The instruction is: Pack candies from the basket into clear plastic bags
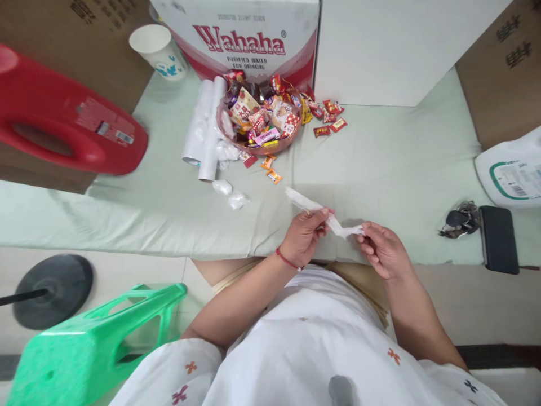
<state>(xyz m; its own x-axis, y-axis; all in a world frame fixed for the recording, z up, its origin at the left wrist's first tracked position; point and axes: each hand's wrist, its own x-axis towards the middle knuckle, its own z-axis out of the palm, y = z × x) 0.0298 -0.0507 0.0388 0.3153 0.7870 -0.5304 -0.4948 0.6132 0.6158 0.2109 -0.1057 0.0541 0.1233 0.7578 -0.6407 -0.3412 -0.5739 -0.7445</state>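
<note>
Between my two hands stretches a thin white strip, crumpled and twisted toward its right end; whether it is plastic film or tissue I cannot tell. My left hand, with a red cord at the wrist, is closed on its middle, and the free end points away to the upper left. The narrow twisted end is pinched by my right hand. Both hands are over the table's front edge. Beyond them lie small crumpled clear plastic bundles and a few loose wrapped candies.
A pink bowl heaped with candies stands before a Wahaha carton. White rolls lie beside it. A red jug and paper cup are left; keys, a phone and a white bottle right. A green stool stands below.
</note>
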